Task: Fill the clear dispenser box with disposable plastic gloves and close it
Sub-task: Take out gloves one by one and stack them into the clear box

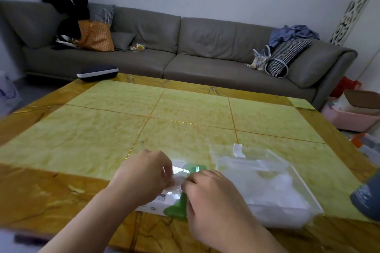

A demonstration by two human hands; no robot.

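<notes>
A flat pack of gloves [164,199] is seen lying at the near edge of the table [185,113], w/ a white label and green parts on it. It is pinched at its top by both hands, close together. The left hand [144,172] is curled, w/ fingertips and thumb nipped on the thin plastic at the middle of the pack. The right hand [213,193] is curled too, and the same bit of plastic is nipped by it just beside the left one; part of the pack is hidden under it. It looks like the wrapper is being pulled open, but that is only a guess. Just to the right of the pack, the clear box [267,181] is set on the table, touching or nearly touching it; which one can't be told. Its lid [246,156] seems to be up at the far side, and something white and cloudy is seen inside, maybe gloves, but it is too blurry to be sure. The gloves are prob. very light, soft, floppy and slippery, so they should be held as a bunch from the middle, not by one thin corner, or they may slide apart. The wrapper may tear easily. The box looks light and stiff, so it may skid when pushed; it should be held by a side wall while gloves are tucked in.
</notes>
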